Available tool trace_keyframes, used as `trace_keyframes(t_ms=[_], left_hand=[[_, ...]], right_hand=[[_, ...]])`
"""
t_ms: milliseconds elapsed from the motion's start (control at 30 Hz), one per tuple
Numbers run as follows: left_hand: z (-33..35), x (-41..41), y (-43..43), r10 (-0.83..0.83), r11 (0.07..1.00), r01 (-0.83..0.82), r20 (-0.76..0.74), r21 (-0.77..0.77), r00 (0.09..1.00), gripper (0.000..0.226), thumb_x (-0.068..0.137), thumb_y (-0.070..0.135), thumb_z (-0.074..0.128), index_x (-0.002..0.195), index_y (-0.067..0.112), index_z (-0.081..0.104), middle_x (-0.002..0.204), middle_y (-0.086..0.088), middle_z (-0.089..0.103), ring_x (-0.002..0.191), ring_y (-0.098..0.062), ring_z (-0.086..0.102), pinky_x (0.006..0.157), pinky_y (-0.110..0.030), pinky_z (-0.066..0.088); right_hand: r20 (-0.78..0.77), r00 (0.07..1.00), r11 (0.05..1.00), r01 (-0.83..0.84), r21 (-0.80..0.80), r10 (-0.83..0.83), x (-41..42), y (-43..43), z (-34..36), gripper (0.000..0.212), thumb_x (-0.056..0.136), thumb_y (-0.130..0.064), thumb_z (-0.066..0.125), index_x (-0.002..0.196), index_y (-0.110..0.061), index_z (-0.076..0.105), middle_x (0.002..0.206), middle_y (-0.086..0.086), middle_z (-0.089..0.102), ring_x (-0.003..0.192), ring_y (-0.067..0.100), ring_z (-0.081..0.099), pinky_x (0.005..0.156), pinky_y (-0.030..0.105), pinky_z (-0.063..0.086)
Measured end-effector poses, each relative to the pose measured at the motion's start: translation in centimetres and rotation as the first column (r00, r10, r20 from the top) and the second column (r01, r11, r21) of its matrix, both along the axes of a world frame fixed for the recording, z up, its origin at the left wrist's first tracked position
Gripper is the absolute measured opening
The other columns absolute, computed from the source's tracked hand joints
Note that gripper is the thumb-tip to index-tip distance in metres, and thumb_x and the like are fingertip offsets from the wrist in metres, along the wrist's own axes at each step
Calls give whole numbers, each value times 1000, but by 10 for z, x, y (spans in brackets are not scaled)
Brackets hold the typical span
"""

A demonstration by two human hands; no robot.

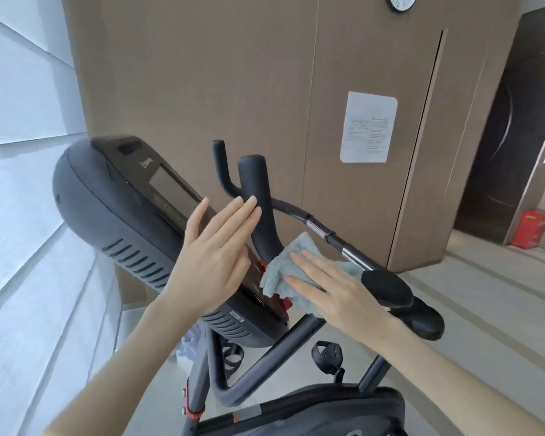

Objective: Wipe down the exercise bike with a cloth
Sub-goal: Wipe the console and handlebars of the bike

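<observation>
The exercise bike's dark console [114,209] fills the left centre, its screen facing up and right. My left hand [211,250] lies flat and open against the console's lower face, fingers together and pointing up. A light blue-grey cloth [283,265] is pressed against the console's lower right edge under my right hand [334,291], whose fingers are spread flat over it. Black handlebars [255,196] rise just behind the hands, and a padded grip [387,287] sits right of my right hand.
The bike frame [265,366], a pedal [328,357] and the seat [312,410] are below. A brown panelled wall [233,73] with a posted paper [368,127] stands behind. A window with blinds [19,184] is on the left, and a red box [530,228] stands far right.
</observation>
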State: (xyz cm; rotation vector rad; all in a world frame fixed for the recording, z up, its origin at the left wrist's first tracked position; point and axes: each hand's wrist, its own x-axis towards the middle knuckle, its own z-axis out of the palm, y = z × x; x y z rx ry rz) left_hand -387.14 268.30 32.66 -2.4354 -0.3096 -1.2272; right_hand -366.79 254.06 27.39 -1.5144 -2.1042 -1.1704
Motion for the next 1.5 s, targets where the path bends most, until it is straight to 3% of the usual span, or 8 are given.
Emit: trace_keyframes(t_ms=[233,433,600,800,1100,1267,1433,1500], left_hand=[[11,-5,-7,43,999,-43,-30,-17,999,50,91,15,31,137,9,48,146,-5,42,139,-21,31,114,-54,13],[3,0,-27,140,987,-140,-12,-79,990,55,86,9,32,140,7,43,149,-4,36,138,-20,32,114,-53,17],[4,-1,-32,184,977,-188,-51,-104,982,57,85,8,31,142,9,40,151,-2,32,140,-19,30,115,-50,17],[9,-1,-35,152,981,-154,-25,-122,988,52,89,12,36,140,8,43,149,-2,36,140,-19,28,115,-48,18],[24,-15,-24,129,981,-112,101,-159,987,51,92,18,38,141,8,39,149,-2,37,141,-15,26,116,-41,17],[17,-8,-21,117,980,-111,30,-168,993,52,93,22,37,143,9,37,151,-1,33,142,-15,24,117,-42,15],[13,0,-22,94,979,-91,8,-180,996,52,94,24,35,144,10,37,151,-1,32,142,-16,24,117,-40,12],[13,1,-21,92,980,-91,-3,-179,996,52,94,24,35,144,11,37,152,-1,31,142,-16,23,118,-39,11]], right_hand=[[-199,968,987,-146,65,156,-22,28,24,53,81,2,69,130,-7,55,143,21,40,131,30,43,95,37,50],[-103,985,990,-137,40,141,8,1,1,64,67,13,71,128,-6,57,136,24,48,124,34,50,95,42,50],[-197,969,986,-162,-33,152,37,-21,11,63,67,16,70,125,-7,60,128,19,58,113,29,60,84,39,56],[-639,617,882,-404,244,460,11,23,95,36,99,-16,45,135,-15,50,134,1,53,120,9,51,101,23,40],[-872,291,831,-519,202,394,-33,79,97,47,101,-18,40,146,-22,29,141,-25,34,132,-11,29,106,9,23],[-835,500,894,-447,-21,230,-20,59,62,54,100,-21,40,149,-24,17,144,-11,36,129,-7,31,96,-4,23],[-637,767,938,-270,-217,73,-5,33,49,56,99,-29,40,149,-29,16,134,2,50,117,27,52,94,37,44],[-540,841,938,-212,-276,31,3,22,49,53,99,-26,42,148,-29,21,128,1,53,109,28,56,88,37,47]])
